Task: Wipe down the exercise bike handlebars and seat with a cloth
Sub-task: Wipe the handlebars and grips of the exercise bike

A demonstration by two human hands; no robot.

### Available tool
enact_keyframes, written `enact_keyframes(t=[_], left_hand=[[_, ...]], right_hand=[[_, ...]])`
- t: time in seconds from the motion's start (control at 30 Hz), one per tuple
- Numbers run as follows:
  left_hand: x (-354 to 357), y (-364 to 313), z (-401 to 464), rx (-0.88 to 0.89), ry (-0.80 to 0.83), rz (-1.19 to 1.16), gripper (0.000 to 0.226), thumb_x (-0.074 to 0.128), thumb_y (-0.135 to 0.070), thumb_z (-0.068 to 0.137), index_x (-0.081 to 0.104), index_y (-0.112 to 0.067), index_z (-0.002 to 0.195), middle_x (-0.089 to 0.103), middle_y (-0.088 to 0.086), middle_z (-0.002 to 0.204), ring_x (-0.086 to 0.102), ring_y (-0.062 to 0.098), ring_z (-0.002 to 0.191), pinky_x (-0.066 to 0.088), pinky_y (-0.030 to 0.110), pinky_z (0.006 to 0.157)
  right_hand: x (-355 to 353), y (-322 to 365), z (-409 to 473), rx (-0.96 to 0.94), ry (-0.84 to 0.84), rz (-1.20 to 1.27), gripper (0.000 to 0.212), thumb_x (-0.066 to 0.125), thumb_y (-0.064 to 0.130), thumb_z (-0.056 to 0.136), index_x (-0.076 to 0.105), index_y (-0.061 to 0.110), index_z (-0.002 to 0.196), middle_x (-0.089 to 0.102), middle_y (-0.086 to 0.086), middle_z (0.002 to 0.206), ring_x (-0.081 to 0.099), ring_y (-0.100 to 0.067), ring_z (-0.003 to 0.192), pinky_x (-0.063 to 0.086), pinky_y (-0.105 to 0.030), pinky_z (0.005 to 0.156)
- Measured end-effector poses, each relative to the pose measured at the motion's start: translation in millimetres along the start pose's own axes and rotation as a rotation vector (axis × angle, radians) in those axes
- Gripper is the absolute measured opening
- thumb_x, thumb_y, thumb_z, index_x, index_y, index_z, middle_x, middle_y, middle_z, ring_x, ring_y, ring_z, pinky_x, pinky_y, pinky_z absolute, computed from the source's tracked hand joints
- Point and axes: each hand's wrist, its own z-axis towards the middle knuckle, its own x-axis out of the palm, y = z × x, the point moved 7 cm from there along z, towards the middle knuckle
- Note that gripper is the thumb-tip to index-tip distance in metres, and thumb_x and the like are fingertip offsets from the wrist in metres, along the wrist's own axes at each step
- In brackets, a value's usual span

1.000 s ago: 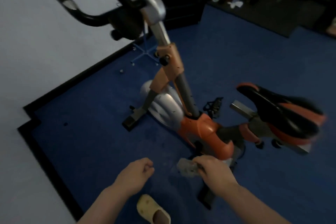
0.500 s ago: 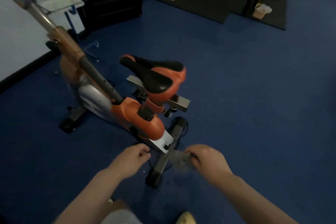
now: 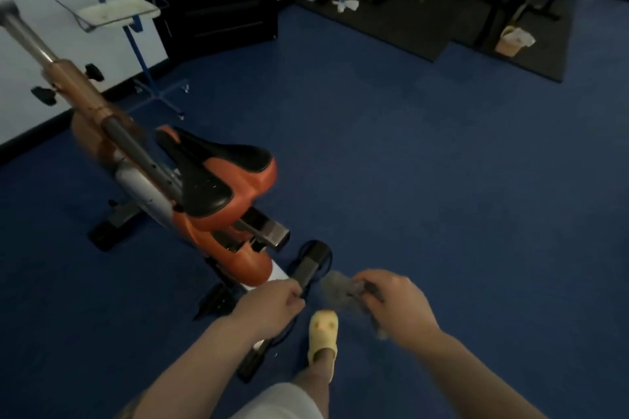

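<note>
Head view: right hand [image 3: 398,306] fingers curled round grey cloth [image 3: 340,292]; left hand [image 3: 272,308] loosely fisted, holding nothing; seat [image 3: 214,177] up-left of both hands, well apart, long axis nose toward upper left; left hand nearer, cloth hand must cross.

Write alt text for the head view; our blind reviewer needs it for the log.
A person stands behind an orange and black exercise bike on blue floor, the right hand gripping a grey cloth, the left hand curled and holding nothing. The seat lies ahead of both hands, untouched; a yellow slipper shows below.
</note>
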Motion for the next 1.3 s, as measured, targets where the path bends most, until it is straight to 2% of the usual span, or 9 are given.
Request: enact_keyframes(t=[0.2, 0.37, 0.5, 0.67, 0.87, 0.97, 1.1, 1.2, 1.3], left_hand=[[-20, -75, 97, 0.043, 0.024, 0.089, 0.032, 0.049, -0.041, 0.096, 0.057, -0.025, 0.123, 0.064, -0.005, 0.12, 0.06, 0.016, 0.11, 0.048, 0.036, 0.095], [-67, -136, 160, 0.117, -0.03, 0.306, 0.036, 0.044, -0.042, 0.098, 0.052, -0.024, 0.128, 0.057, -0.001, 0.124, 0.055, 0.022, 0.11, 0.046, 0.037, 0.089], [-104, -162, 197, 0.098, -0.133, 0.278, 0.031, 0.044, -0.045, 0.096, 0.054, -0.027, 0.119, 0.059, -0.004, 0.119, 0.057, 0.021, 0.108, 0.043, 0.035, 0.082], [-135, -141, 254, -0.124, -0.179, 0.214, 0.034, 0.041, -0.045, 0.099, 0.052, -0.025, 0.123, 0.057, -0.004, 0.124, 0.056, 0.019, 0.109, 0.042, 0.032, 0.08], [-142, -132, 288, -0.399, -0.301, -0.154, 0.032, 0.047, -0.045, 0.098, 0.054, -0.029, 0.125, 0.061, -0.009, 0.121, 0.058, 0.009, 0.108, 0.046, 0.027, 0.092], [-155, -143, 301, -0.484, -0.394, -0.271, 0.031, 0.049, -0.044, 0.097, 0.054, -0.031, 0.125, 0.062, -0.012, 0.117, 0.058, 0.006, 0.106, 0.045, 0.023, 0.09], [-168, -157, 313, -0.56, -0.458, -0.353, 0.03, 0.051, -0.043, 0.097, 0.054, -0.03, 0.124, 0.061, -0.011, 0.115, 0.059, 0.007, 0.103, 0.044, 0.021, 0.088], [-184, -151, 317, -0.617, -0.468, -0.4, 0.03, 0.049, -0.045, 0.097, 0.053, -0.033, 0.124, 0.061, -0.013, 0.118, 0.059, 0.006, 0.104, 0.043, 0.02, 0.087], [-203, -130, 329, -0.666, -0.466, -0.429, 0.031, 0.048, -0.044, 0.097, 0.053, -0.032, 0.126, 0.062, -0.012, 0.119, 0.059, 0.007, 0.107, 0.046, 0.024, 0.089]], right_hand=[[-59, -49, 83, -0.018, 0.044, -0.077, 0.024, 0.055, 0.019, 0.091, 0.064, 0.037, 0.104, 0.064, 0.019, 0.101, 0.059, -0.005, 0.093, 0.048, -0.024, 0.073], [-111, -75, 155, -0.026, 0.037, -0.095, 0.025, 0.055, 0.018, 0.09, 0.064, 0.037, 0.103, 0.064, 0.019, 0.1, 0.06, -0.006, 0.092, 0.048, -0.025, 0.071], [-136, -73, 213, -0.106, 0.08, -0.076, 0.024, 0.054, 0.018, 0.089, 0.063, 0.036, 0.101, 0.065, 0.017, 0.101, 0.06, -0.008, 0.093, 0.051, -0.031, 0.074], [-167, -71, 308, -0.28, 0.163, -0.106, 0.025, 0.051, 0.017, 0.092, 0.065, 0.032, 0.106, 0.064, 0.016, 0.108, 0.059, -0.007, 0.098, 0.05, -0.03, 0.079], [-221, -91, 411, -0.489, 0.306, -0.297, 0.027, 0.047, 0.017, 0.093, 0.064, 0.032, 0.109, 0.063, 0.014, 0.109, 0.056, -0.007, 0.101, 0.047, -0.026, 0.081], [-243, -91, 461, -0.566, 0.313, -0.372, 0.022, 0.048, 0.017, 0.093, 0.064, 0.029, 0.103, 0.063, 0.012, 0.104, 0.056, -0.006, 0.095, 0.049, -0.026, 0.079], [-244, -67, 502, -0.652, 0.373, -0.36, 0.021, 0.047, 0.015, 0.092, 0.064, 0.025, 0.098, 0.064, 0.01, 0.099, 0.058, -0.007, 0.089, 0.051, -0.03, 0.075], [-235, -34, 522, -0.731, 0.427, -0.315, 0.02, 0.049, 0.019, 0.091, 0.065, 0.028, 0.1, 0.064, 0.013, 0.101, 0.057, -0.006, 0.09, 0.05, -0.028, 0.074], [-222, 0, 549, -0.813, 0.498, -0.315, 0.023, 0.05, 0.02, 0.092, 0.064, 0.034, 0.105, 0.062, 0.017, 0.106, 0.056, -0.004, 0.096, 0.046, -0.024, 0.074]])
